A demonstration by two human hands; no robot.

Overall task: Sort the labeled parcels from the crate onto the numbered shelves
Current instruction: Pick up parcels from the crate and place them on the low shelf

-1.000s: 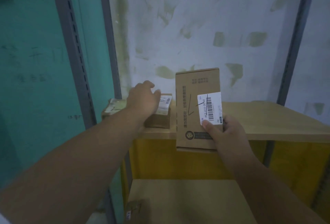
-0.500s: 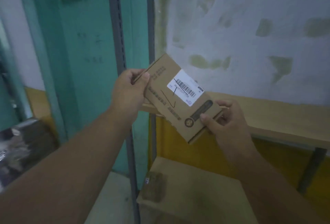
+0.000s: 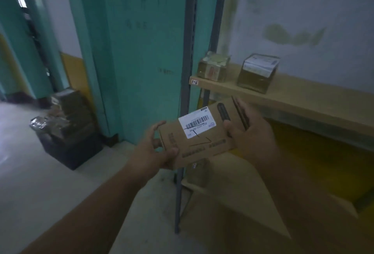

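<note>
A flat brown cardboard parcel [image 3: 204, 134] with a white barcode label lies almost level in front of the rack. My left hand [image 3: 157, 150] grips its near left corner and my right hand [image 3: 249, 132] grips its right end. Behind it the upper wooden shelf [image 3: 299, 98] carries a small tag reading 1-6 [image 3: 194, 82] and two small taped parcels, one at the left end [image 3: 214, 68] and one further right [image 3: 258, 72]. A small parcel [image 3: 199, 169] lies on the lower shelf [image 3: 242, 199], partly hidden by the held parcel.
A grey steel upright [image 3: 186, 91] of the rack stands just behind the parcel. A black crate [image 3: 68, 144] heaped with wrapped parcels sits on the floor at left, beside a teal wall. Pale floor stretches in front of it.
The view has swung left and down, bringing the crate into sight. The parcel has been lowered and turned flatter, label now upside down, held in both hands.
</note>
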